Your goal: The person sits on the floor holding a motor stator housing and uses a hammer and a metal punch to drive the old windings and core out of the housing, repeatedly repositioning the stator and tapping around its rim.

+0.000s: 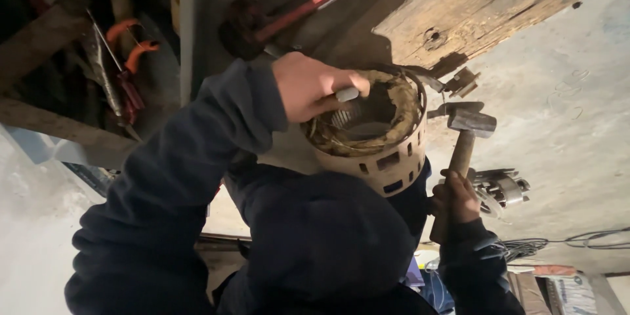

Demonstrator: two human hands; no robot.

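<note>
Slotted metal motor housing point(387, 157), centre, on the lap. Left hand point(312, 86): clenched on a grey-tipped tool point(346, 94) at the housing's rim. Right hand point(459, 197): gripping a wooden-handled hammer point(467, 132) just beside the housing.

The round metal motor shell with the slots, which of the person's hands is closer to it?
Left. The left hand rests on the motor shell's rim. The right hand grips a hammer beside it.

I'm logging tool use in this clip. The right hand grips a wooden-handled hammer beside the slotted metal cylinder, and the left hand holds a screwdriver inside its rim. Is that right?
Nearly. In the head view the right hand does grip the hammer beside the slotted cylinder, but the left hand holds a plain metal rod, not a screwdriver.
</note>
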